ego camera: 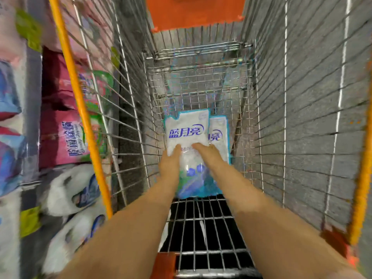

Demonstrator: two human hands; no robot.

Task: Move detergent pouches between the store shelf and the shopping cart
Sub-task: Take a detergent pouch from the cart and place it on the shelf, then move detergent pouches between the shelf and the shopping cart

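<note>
A white and blue detergent pouch (186, 129) lies inside the wire shopping cart (201, 83), on top of a second like pouch (219, 133) that peeks out at its right. Both my arms reach down into the cart. My left hand (171, 162) lies on the top pouch's left side. My right hand (209, 156) lies on its right side. The fingers of both hands look straight on the pouch's face; whether thumbs curl under its edges is hidden.
The cart has orange rims (80, 109) and an orange flap (193, 11) at its far end. A store shelf at left holds pink pouches (60, 137) and white pouches (66, 190). Grey floor shows through the cart's right wall (302, 117).
</note>
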